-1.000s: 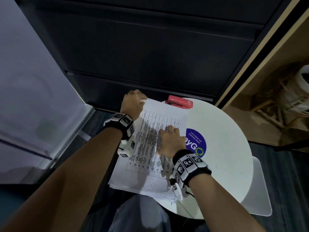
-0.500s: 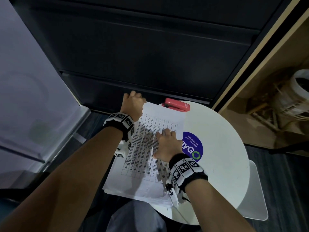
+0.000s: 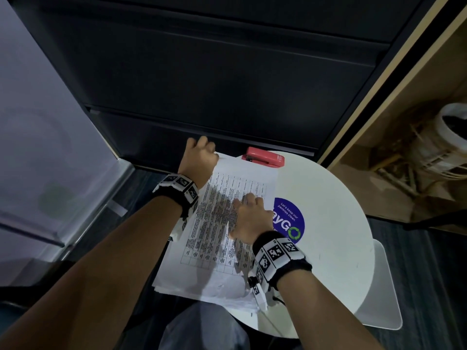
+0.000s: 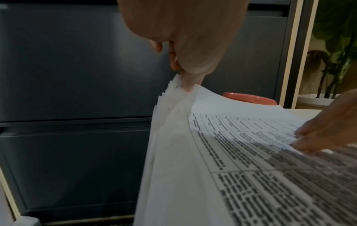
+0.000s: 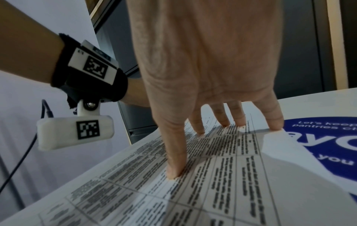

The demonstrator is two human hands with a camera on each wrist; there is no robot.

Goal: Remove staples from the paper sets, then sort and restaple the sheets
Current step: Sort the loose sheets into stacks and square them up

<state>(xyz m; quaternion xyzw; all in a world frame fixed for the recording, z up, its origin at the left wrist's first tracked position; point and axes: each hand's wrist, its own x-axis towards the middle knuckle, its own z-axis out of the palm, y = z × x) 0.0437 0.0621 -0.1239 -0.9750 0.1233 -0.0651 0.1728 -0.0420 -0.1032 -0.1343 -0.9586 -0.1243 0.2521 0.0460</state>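
Observation:
A stack of printed sheets [image 3: 217, 238] with a table of text lies on the left part of a round white table [image 3: 328, 223]. My left hand [image 3: 201, 155] pinches the stack's far left corner [image 4: 179, 85] between thumb and fingers, and the corner lifts a little. My right hand [image 3: 249, 214] rests on the middle of the top sheet [image 5: 222, 175], with straight fingertips [image 5: 174, 172] pressing down. A red stapler [image 3: 264, 157] lies at the table's far edge, just beyond the sheets. No staple shows.
A round blue sticker [image 3: 290, 223] sits on the table right of the sheets. Dark cabinet fronts [image 3: 214, 84] stand close behind the table. A wooden shelf with a white bucket [image 3: 452, 127] is at the right. My knee [image 3: 202, 327] is under the near edge.
My left hand has shifted slightly on the stack's far corner, keeping its pinch. The right hand stays pressed on the top sheet. The head view has drifted a little.

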